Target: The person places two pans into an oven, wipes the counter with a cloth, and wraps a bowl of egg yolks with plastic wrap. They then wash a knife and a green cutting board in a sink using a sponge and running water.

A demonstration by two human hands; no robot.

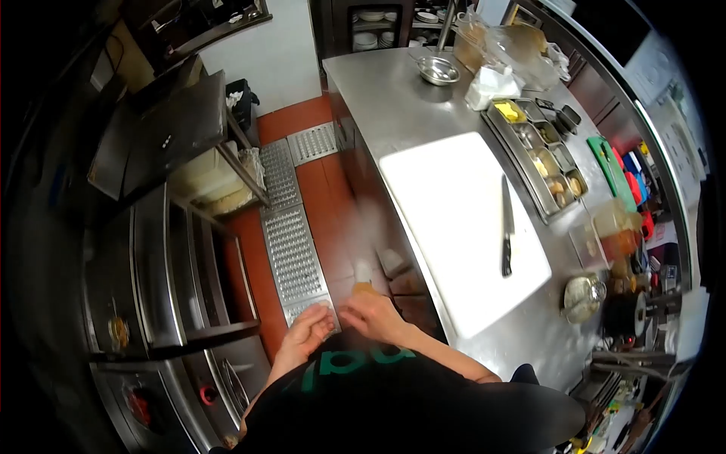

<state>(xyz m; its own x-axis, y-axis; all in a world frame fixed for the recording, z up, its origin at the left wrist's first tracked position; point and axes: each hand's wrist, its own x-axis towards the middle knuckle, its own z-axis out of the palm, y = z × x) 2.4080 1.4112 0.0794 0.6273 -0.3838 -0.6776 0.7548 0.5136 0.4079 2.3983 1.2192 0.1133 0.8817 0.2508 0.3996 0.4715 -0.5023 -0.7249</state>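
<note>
Loosely curled, left hand (308, 331) and right hand (375, 315) hover apart, right grip unclear; the cutting board (454, 227) at two o'clock seems stiff, best edge-held.

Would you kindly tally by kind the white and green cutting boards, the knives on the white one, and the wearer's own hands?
White cutting board: 1
Green cutting board: 1
Knife: 1
Hands: 2 (left hand, right hand)
Total: 5

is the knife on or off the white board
On: the knife lies on the white board, its black handle inside the edge.
</note>
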